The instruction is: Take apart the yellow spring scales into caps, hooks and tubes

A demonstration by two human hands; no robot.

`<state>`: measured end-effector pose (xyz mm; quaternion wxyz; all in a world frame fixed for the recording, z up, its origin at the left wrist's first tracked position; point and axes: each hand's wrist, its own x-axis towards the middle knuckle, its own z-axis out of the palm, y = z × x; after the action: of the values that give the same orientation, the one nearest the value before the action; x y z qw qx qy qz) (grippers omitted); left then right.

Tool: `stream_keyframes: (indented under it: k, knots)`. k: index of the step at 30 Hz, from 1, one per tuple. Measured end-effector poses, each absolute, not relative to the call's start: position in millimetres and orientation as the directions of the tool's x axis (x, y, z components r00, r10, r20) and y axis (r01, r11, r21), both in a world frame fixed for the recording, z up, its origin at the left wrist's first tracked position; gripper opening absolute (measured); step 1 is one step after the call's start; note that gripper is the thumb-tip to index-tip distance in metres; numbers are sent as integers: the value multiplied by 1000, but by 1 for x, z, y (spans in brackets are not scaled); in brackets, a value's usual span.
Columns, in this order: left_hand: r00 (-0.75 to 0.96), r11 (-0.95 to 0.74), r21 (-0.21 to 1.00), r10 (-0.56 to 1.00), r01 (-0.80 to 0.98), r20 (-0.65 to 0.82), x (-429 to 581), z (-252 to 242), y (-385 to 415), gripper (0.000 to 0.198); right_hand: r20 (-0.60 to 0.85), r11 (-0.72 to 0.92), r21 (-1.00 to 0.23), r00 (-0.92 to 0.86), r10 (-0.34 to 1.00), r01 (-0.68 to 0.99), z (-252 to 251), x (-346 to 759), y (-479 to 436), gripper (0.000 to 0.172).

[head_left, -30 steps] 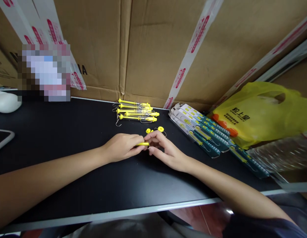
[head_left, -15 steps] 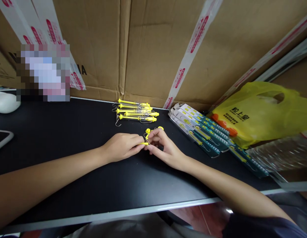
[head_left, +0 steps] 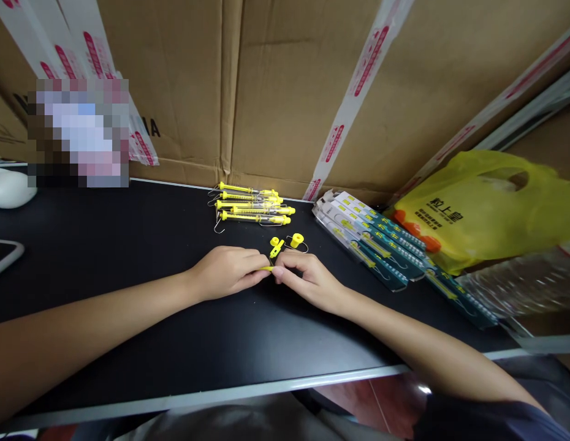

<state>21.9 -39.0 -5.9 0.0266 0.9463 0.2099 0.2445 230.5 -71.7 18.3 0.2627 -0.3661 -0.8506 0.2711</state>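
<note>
My left hand point(head_left: 225, 271) is closed around a slim yellow plastic piece point(head_left: 266, 268), whose tip sticks out toward the right. At that tip my right hand point(head_left: 307, 277) pinches with thumb and forefinger; a thin wire seems to be there, mostly hidden by the fingers. Just beyond the fingertips lie a small yellow cap point(head_left: 274, 241), a yellow slotted part point(head_left: 276, 249) and a yellow knob point(head_left: 297, 240) beside a bent metal hook point(head_left: 305, 248). Farther back, several yellow spring scales point(head_left: 255, 209) with hooks rest side by side.
Several printed spring-scale boxes point(head_left: 381, 251) are stacked at the right, beside a yellow plastic bag point(head_left: 491, 208) with orange things under it. A phone-like device point(head_left: 7, 260) and a white rounded object point(head_left: 11, 188) sit at the left. Large cardboard point(head_left: 276, 92) walls off the black table's point(head_left: 129, 343) back.
My right hand has lowered and its fingers have closed in on the yellow piece's tip. The small parts and hook behind it now show more. My left hand stays in place.
</note>
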Motion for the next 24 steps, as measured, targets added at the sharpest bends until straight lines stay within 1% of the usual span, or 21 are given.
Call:
stream_keyframes:
  k: [3,8,12,17,19,21,22,24]
  knots:
    - [795,-908,149,415,391,442,22,-6,-40,28,235,583,-643,-597,767,497,17,230,-72,27]
    - [786,-909,154,414,388,459,22,-4,-41,29,196,604,-631,-654,731,486,15,229,-73,21]
    - [799,-925,153,379,349,468,22,-3,-41,30,161,553,-669,-630,760,496,13,229,-73,17]
    - [821,-940,146,341,309,458,22,-1,-40,30,85,441,-776,-618,782,451,15,229,-74,20]
    - [812,-940,100,332,326,480,21,-2,-41,28,58,382,-826,-611,789,415,16,230,-73,27]
    - [798,-934,28,319,355,511,21,-2,-42,27,38,316,-876,-600,799,365,17,230,-72,37]
    - [797,-929,-19,307,370,521,21,-2,-43,26,29,284,-897,-596,803,340,17,230,-72,41]
    - [815,-915,-136,263,381,517,21,-2,-44,25,2,222,-927,-588,809,302,16,230,-70,43]
